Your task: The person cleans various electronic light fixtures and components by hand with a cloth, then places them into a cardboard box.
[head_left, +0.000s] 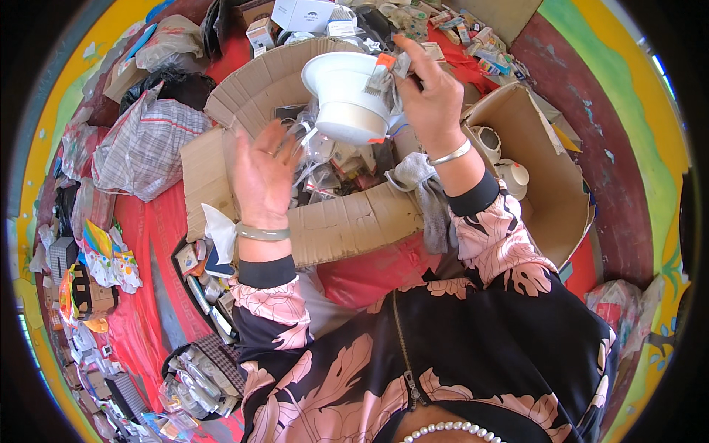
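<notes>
A white round downlight hangs tilted above an open cardboard box. My right hand grips it at the metal spring clip on its right side, next to an orange sticker. My left hand is raised palm up over the box's left side, its fingers apart, with nothing in it. Clear plastic bags and small mixed parts lie inside the box, partly hidden by the downlight. A grey cloth drapes over the box's right edge.
A second open carton at the right holds similar white fixtures. Checked bag and plastic bags stand at the left. A basket of wrapped items sits lower left. Small boxes crowd the far side. Red sheeting covers the floor.
</notes>
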### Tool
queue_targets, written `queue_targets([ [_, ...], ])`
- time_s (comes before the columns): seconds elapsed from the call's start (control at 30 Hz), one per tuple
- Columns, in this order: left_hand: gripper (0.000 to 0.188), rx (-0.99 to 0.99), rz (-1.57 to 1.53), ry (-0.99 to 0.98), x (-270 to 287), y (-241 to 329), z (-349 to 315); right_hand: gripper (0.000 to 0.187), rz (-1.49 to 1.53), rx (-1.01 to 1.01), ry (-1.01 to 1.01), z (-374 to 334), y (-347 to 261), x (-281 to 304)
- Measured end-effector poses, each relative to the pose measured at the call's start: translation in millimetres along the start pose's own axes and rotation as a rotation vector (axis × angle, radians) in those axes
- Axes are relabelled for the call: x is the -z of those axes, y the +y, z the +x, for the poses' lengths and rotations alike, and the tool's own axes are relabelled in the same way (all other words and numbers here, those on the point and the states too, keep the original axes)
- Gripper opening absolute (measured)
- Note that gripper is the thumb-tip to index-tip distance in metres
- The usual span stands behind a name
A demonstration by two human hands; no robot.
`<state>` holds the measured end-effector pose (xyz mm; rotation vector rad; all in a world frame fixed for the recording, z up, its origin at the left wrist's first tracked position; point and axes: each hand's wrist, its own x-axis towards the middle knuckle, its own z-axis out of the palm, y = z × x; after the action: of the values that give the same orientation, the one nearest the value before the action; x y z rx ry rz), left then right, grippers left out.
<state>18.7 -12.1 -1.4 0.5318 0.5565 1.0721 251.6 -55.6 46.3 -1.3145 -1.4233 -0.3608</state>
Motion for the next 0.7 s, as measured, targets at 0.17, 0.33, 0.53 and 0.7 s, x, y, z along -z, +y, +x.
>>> queue_targets([
  [0.17,0.094,0.41,-0.171,-0.223,-14,-20,-10,0.045,-0.071,0.64,0.039,-6,-20,-7],
  [0.33,0.085,0.134,-0.286,-0.344,-19,-18,-15,0.04,0.024,0.853,-0.102,-26,-43,-7],
  [0.53,0.066,-0.194,-0.124,-0.268,-15,-5,-20,0.037,0.096,0.883,-0.205,-26,-62,-4],
  [0.7,0.069,-0.274,-0.133,-0.243,-17,6,-18,0.036,0.199,0.773,-0.265,-21,-65,6],
])
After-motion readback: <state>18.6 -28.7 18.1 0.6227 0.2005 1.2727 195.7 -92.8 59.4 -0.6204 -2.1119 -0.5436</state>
